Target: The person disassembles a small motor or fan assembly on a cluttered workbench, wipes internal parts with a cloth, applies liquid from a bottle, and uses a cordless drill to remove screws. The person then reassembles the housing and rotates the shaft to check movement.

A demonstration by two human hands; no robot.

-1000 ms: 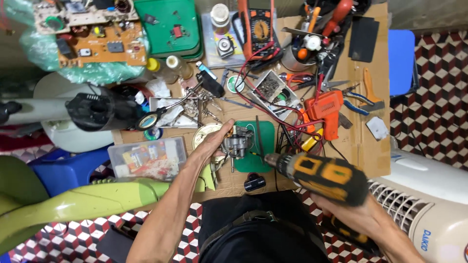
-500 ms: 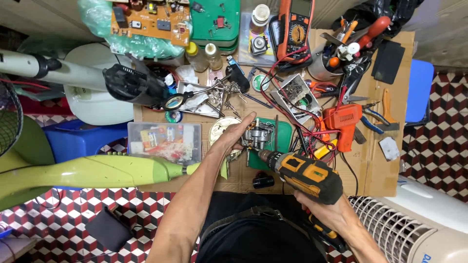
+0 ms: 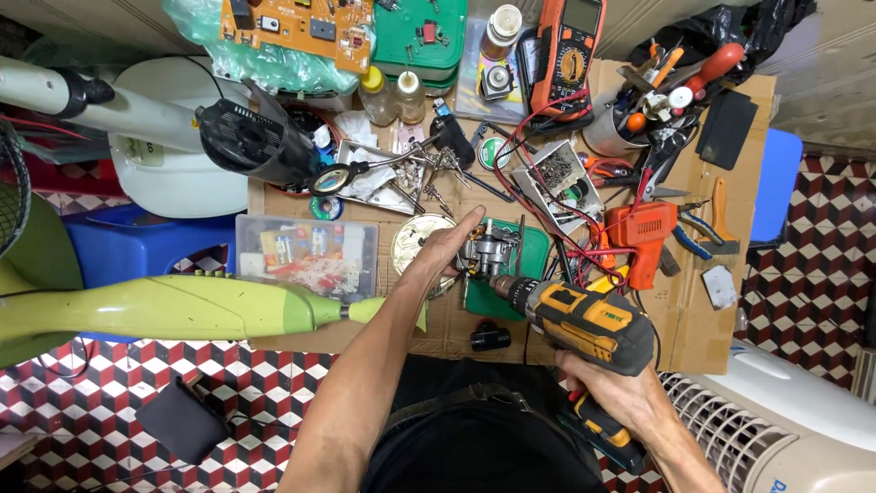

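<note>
My left hand (image 3: 444, 249) grips a small grey metal motor part (image 3: 486, 253) and steadies it on a green cutting mat (image 3: 532, 251) in the middle of the cardboard-covered bench. My right hand (image 3: 613, 394) is wrapped around the handle of a yellow and black cordless drill (image 3: 584, 319). The drill's chuck points up and left, and its tip meets the near side of the metal part. A round pale disc (image 3: 412, 240) lies under my left thumb.
A clear parts box (image 3: 306, 256) sits left of my hand, a green plastic housing (image 3: 173, 306) below it. An orange soldering gun (image 3: 645, 233), pliers, a tool cup (image 3: 613, 128), a multimeter (image 3: 568, 57) and circuit boards (image 3: 301, 27) crowd the bench. A white fan (image 3: 785, 429) stands at the lower right.
The view has shifted, so the bench sits lower and more to the right in frame. The drill has come closer to the metal part, its tip now against it. My left hand keeps its grip.
</note>
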